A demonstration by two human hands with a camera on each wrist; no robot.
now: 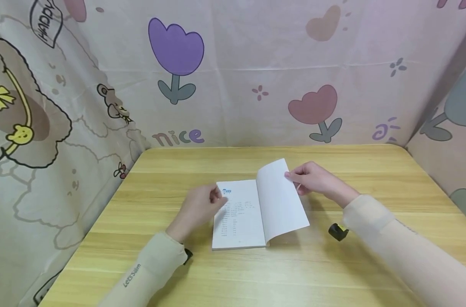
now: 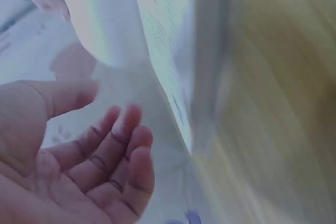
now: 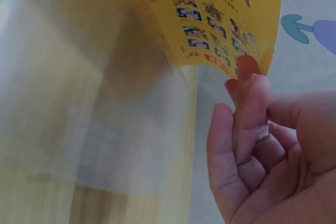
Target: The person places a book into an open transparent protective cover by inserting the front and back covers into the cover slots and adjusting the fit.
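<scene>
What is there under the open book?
Beneath the back cover pinched by the right hand, wooden tabletop shows. Directly under the book's pages, the surface is covered and cannot be seen.

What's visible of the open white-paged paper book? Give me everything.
The open white-paged paper book lies on the light wood-grain table. Its printed left page lies flat, with small dark text under a blue heading. The curved right leaf stands raised: blank white inside, yellow outside with small coloured pictures and print. The person's right hand pinches its outer edge; the left hand is beside the left page, apparently not touching.
</scene>
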